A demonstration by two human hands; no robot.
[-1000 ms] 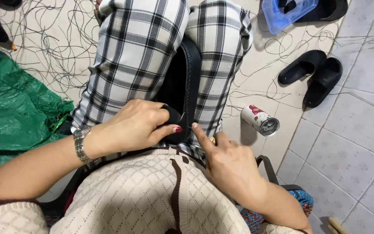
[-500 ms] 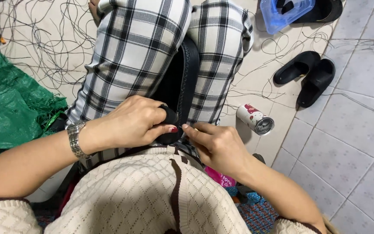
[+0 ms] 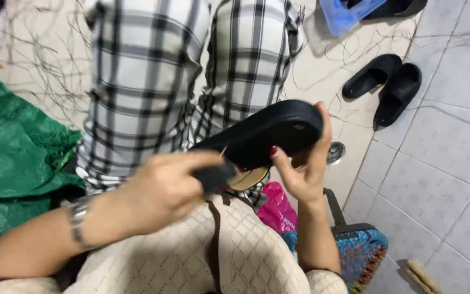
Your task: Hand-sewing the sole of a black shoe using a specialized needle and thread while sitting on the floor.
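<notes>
A: What do your hands hold?
B: Your right hand grips a black shoe sole above your lap; your left hand pinches its near end closed.

Home-floor shoemaking spot, informal workshop: person is sitting on pale tiled floor, loose black threads lying beyond the fingers, green woven sack spreading left of them, finished black slippers sitting right of the fingers, blue plastic bag above those.
</notes>
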